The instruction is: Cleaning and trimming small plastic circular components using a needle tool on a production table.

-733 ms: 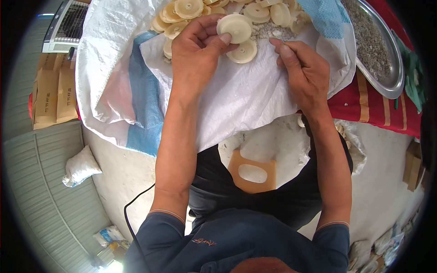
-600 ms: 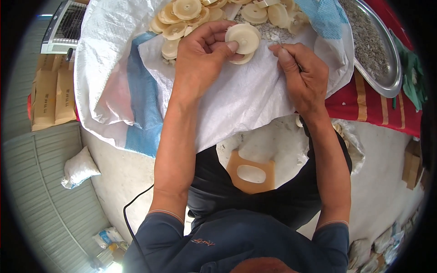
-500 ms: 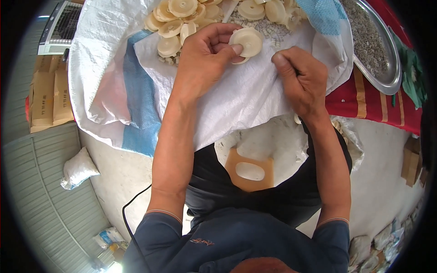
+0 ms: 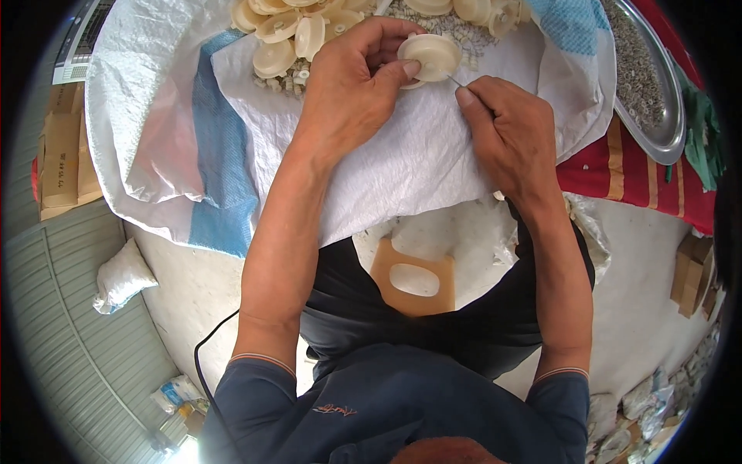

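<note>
My left hand (image 4: 357,85) grips a cream plastic spool-like disc (image 4: 433,56) by its edge, thumb on top, fingers curled beneath. The disc is tilted, with a second flange partly visible under it. Close to its right, my right hand (image 4: 510,131) is closed in a pinch on a thin metal rod (image 4: 455,80), whose visible end points to the disc's lower edge. Most of the rod is hidden in the fingers. Beyond my left hand lie several similar cream discs (image 4: 276,58) and many small pale pieces (image 4: 290,80), on a white woven sack (image 4: 371,182) with blue bands.
At the right, an oval metal tray (image 4: 671,135) of small grey metal pieces rests on a red cloth (image 4: 641,182) with gold stripes. A green cloth (image 4: 702,116) hangs beside it. Cardboard boxes (image 4: 66,155) stand at the left. Below my hands is a tan stool (image 4: 440,286).
The disc in my left hand has tipped and shifted slightly right. A thin metal rod now shows at my right fingertips, close to the disc. The whole view has shifted a little.
</note>
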`<state>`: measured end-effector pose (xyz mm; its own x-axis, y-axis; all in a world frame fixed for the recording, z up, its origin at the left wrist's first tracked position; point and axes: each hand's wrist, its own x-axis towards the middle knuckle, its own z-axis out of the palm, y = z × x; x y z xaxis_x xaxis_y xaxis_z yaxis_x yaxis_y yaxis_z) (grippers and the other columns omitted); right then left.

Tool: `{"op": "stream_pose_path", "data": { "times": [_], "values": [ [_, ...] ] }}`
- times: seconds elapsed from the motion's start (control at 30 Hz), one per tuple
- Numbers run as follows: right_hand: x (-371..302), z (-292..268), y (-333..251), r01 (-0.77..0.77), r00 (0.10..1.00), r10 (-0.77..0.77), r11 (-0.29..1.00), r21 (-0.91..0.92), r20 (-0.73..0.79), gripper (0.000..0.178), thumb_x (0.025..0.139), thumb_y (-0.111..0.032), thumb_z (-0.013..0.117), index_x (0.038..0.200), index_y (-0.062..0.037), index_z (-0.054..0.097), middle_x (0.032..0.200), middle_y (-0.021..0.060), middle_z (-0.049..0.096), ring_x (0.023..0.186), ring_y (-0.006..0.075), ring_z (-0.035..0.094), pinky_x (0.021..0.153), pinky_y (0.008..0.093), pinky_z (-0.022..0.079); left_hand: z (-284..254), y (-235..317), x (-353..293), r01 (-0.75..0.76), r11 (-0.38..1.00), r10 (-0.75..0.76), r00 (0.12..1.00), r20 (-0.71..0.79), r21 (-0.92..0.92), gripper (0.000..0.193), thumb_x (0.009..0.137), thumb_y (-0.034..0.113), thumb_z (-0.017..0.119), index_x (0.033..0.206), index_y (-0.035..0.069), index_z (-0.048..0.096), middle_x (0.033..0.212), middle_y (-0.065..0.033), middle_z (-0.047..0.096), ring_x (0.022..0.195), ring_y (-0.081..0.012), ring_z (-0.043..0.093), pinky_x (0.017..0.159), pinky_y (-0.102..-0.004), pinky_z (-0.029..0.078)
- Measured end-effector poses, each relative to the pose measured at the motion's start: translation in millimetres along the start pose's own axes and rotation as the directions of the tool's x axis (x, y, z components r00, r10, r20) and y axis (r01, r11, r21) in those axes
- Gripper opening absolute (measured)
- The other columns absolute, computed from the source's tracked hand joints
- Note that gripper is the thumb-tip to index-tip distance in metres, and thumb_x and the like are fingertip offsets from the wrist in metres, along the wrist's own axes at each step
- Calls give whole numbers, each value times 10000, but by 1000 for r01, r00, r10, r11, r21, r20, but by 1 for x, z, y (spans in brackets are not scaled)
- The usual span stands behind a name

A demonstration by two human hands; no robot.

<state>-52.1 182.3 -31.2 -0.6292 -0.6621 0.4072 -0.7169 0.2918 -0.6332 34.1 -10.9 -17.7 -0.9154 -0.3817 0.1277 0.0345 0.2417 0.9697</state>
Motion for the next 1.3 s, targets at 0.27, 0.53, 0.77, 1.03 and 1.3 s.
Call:
{"op": "stream_pose_path", "data": {
  "times": [0.27,0.53,0.77,1.03,1.3],
  "values": [
    [1,2,0,-30,1000,30,1000,5,1,210,989,-158,665,860,5,691,779,174,689,720,367,677,682,463,529,3,-3,-3,-62,995,63,998,-13,77,314,952,-17,697,1265,7,712,1108,-93,782,1010,-164,743,930,-305,601],
    [2,2,2,-3,1000,3,1000,9,-12,200,998,-162,675,885,-1,712,785,174,698,710,368,681,678,454,533,3,-1,-4,-83,990,86,996,-24,116,332,943,-18,701,1271,25,729,1096,-101,796,1007,-170,752,932,-301,598],
    [2,1,2,-25,999,25,999,32,21,197,1000,-164,681,887,-6,717,784,178,695,715,368,683,680,455,524,-2,4,-3,-146,945,138,989,48,293,331,996,-6,668,1323,23,711,1163,-72,782,1060,-145,745,974,-297,600],
    [1,0,1,-36,999,36,999,7,31,201,1000,-171,679,894,-7,726,775,175,694,697,362,672,672,448,517,-2,-2,-2,-155,962,148,988,49,224,326,998,8,689,1322,33,716,1151,-60,781,1054,-138,738,970,-286,597],
    [1,1,2,-26,999,25,1000,1,21,205,1006,-177,675,898,-12,729,763,162,696,685,341,680,670,445,528,-2,2,-2,-134,957,125,991,49,258,332,994,8,696,1324,38,716,1138,-66,781,1038,-136,739,960,-287,603]
  ]
}}
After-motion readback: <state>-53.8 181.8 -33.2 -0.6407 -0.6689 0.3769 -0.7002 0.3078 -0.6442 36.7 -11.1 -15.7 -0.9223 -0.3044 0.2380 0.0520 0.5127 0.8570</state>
